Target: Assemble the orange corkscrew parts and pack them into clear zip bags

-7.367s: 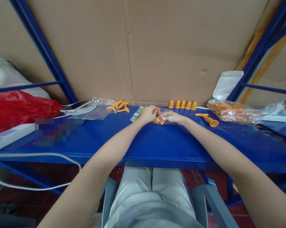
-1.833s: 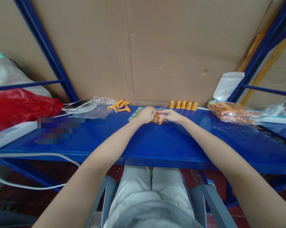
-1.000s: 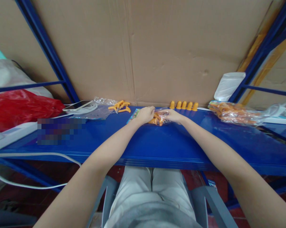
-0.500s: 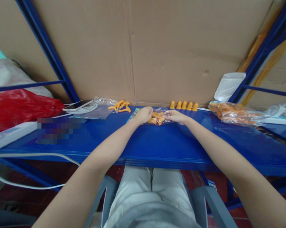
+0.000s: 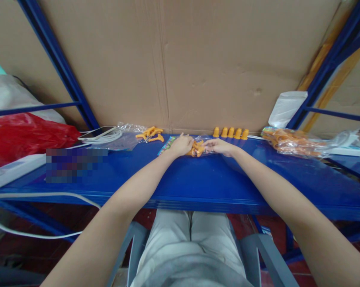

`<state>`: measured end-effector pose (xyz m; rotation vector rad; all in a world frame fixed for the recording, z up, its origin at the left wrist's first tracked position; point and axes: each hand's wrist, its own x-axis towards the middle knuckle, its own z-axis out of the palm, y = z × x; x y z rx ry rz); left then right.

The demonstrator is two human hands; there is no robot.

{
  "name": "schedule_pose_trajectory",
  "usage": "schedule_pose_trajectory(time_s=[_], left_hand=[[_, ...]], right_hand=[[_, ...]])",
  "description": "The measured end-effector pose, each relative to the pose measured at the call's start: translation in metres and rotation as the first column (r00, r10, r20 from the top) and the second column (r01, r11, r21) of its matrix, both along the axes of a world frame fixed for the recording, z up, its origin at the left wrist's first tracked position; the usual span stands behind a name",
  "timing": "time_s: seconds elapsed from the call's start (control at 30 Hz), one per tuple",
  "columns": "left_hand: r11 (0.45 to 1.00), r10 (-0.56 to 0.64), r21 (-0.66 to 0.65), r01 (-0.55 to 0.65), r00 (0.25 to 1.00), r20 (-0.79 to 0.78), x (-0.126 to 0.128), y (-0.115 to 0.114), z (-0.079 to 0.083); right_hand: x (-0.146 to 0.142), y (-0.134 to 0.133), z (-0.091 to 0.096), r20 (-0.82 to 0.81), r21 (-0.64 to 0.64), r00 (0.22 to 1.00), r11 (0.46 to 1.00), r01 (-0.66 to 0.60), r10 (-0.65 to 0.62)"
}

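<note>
Between my hands, a clear plastic bag with a colourful label lies on the blue tabletop. Orange plastic pieces show through it, bunched together. My left hand covers the bag's left part beside the label, its fingers curled on the plastic; their tips are partly hidden. At the bag's right end, the fingers of my right hand pinch the plastic next to the pieces. Behind my right hand, several orange thimble-shaped pieces stand in a row. Loose orange branched pieces lie to the left, with a small chain.
A flat clear bag, a phone with a white cable and a red bag sit at the left. To the right lies a full bag of orange pieces. Cardboard and blue posts stand behind the blue table.
My left hand has shifted slightly on the bag, and more of the colourful label shows. My right hand has barely moved, staying at the bag's right end.
</note>
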<state>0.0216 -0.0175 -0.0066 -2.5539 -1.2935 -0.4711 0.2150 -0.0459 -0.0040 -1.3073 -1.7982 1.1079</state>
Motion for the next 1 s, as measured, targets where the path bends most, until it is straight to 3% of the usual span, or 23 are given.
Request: schedule_pose_trajectory(time_s=[0.3, 0.47, 0.77, 1.0], left_hand=[[0.999, 0.033, 0.014, -0.033, 0.998, -0.057, 0.002, -0.002, 0.001], [1.000, 0.003, 0.019, -0.003, 1.000, -0.016, 0.001, 0.000, 0.000], [0.999, -0.045, 0.017, 0.043, 0.988, 0.147, 0.000, 0.007, -0.009], [1.000, -0.028, -0.004, 0.029, 0.983, 0.180, 0.000, 0.004, -0.012]], right_hand=[[0.001, 0.002, 0.000, 0.086, 0.074, 0.996, 0.997, 0.023, -0.029], [0.004, 0.006, -0.005, 0.097, 0.129, 0.984, 0.983, 0.134, -0.147], [0.005, 0.004, -0.007, 0.014, 0.083, 0.998, 0.995, 0.058, -0.059], [0.006, 0.005, -0.008, 0.004, 0.075, 0.996, 0.993, 0.090, -0.091]])
